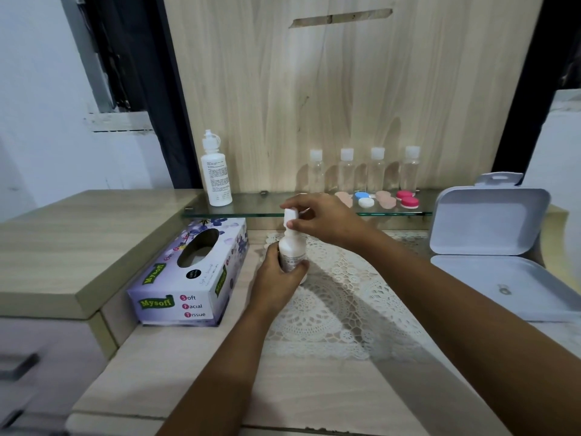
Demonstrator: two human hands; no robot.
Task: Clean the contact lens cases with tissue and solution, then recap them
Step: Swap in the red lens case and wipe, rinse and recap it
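Wooden vanity top [195,372] with lace doily [339,297] | left hand [276,278] wraps the upright solution bottle [290,247] over the doily | right hand [323,218] pinches its cap [290,214], seemingly seated on the neck | lens cases [366,199] capped, on glass shelf [251,206] behind | tissue box [191,278] just left of the bottle

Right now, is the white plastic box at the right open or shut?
Open. The white plastic box has its lid raised upright behind the flat base, inside showing.
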